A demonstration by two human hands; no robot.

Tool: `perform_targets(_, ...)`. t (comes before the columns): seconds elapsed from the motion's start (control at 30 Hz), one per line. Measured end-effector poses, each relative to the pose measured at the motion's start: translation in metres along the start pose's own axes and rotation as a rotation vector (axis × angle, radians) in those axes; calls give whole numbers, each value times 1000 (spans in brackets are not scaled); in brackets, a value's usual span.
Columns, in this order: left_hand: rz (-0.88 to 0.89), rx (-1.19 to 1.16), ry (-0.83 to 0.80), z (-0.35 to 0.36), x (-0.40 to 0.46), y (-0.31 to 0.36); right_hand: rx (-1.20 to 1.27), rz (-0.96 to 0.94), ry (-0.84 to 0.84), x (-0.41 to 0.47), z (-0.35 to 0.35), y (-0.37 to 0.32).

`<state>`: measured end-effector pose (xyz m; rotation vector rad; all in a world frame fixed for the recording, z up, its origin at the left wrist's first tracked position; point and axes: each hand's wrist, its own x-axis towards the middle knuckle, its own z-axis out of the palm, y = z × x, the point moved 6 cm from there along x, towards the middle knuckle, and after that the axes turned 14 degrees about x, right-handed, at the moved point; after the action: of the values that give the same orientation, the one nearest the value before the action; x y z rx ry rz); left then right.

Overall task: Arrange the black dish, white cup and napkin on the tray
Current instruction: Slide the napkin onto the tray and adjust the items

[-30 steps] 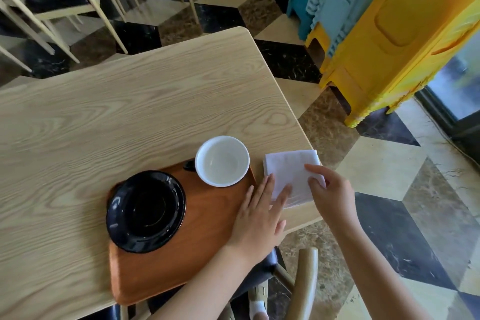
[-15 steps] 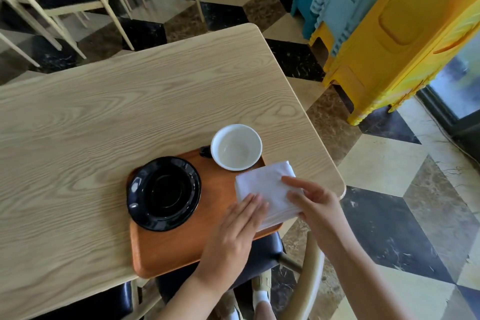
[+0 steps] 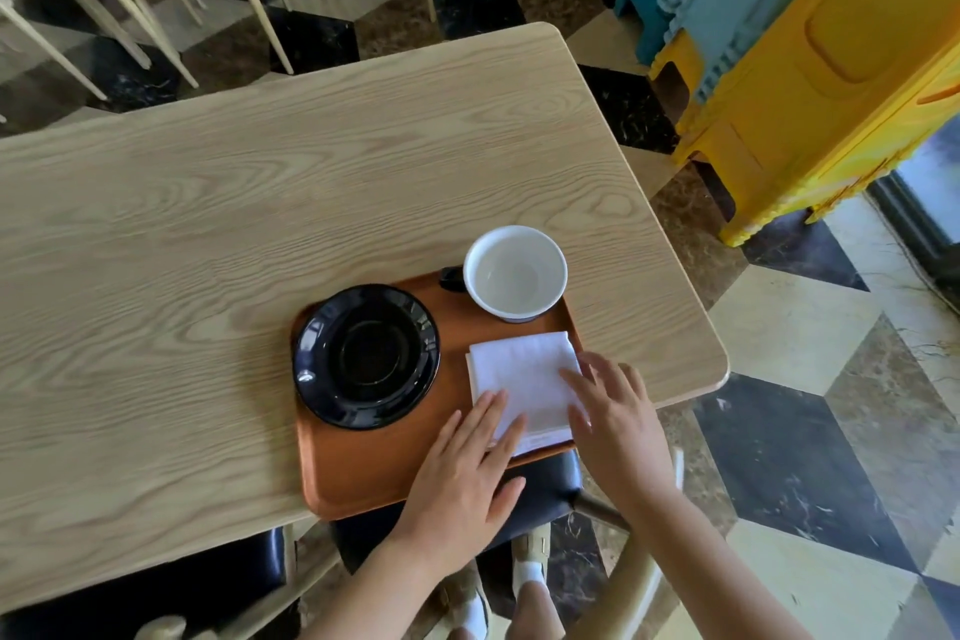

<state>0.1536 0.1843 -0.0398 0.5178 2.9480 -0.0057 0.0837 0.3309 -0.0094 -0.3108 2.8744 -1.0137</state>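
On the tray [image 3: 374, 478] are seen the black dish [image 3: 366, 356], the empty white cup [image 3: 514, 273] and the napkin [image 3: 522, 382]. The napkin is pressed by both flat, open hands, left [image 3: 460, 483] and right [image 3: 615, 424]; nothing is gripped. The tray overhangs the near edge of the desk [image 3: 208, 203].

Head view looks steeply down, close over the table [image 3: 218, 203].

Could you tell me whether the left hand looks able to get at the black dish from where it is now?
Probably yes. The left hand lies flat on the napkin's near corner, and the black dish sits just to its left on the tray, with only bare tray between them.
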Motion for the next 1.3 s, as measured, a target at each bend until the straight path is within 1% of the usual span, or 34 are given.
perform_targets(0.03,4,17,-9,1,-1,2,-86,-74,-10,-2,2,-2)
perform_targets(0.07,8,28,-18,1,-2,3,-135,-119,-57,-5,6,-3)
perform_targets(0.13,15,38,-36,2,-3,5,-187,-156,-160,-13,16,-1)
perform_targets(0.27,16,42,-59,2,-5,7,-242,-118,-288,-27,30,10)
perform_targets(0.4,17,52,-65,3,-6,8,-275,-104,-325,-31,31,13)
perform_targets(0.57,-10,19,-21,-8,-7,1,-285,-93,-297,-29,28,1)
perform_targets(0.63,-69,-28,30,-20,-12,-10,-243,-107,-266,-24,29,-14)
perform_targets(0.73,-192,-52,84,-32,-28,-38,-209,-194,-250,-15,41,-47)
perform_targets(0.87,-340,0,51,-28,-58,-79,-242,-328,-277,-4,66,-84)
perform_targets(1.0,-414,-6,-10,-19,-80,-99,-288,-391,-311,1,83,-97)
perform_targets(1.1,-438,-48,3,-17,-85,-102,-262,-423,-288,2,82,-100)
perform_targets(1.2,-438,-63,20,-16,-86,-101,-210,-467,-235,2,79,-103)
perform_targets(1.3,-427,-64,25,-15,-89,-100,-192,-486,-220,1,78,-104)
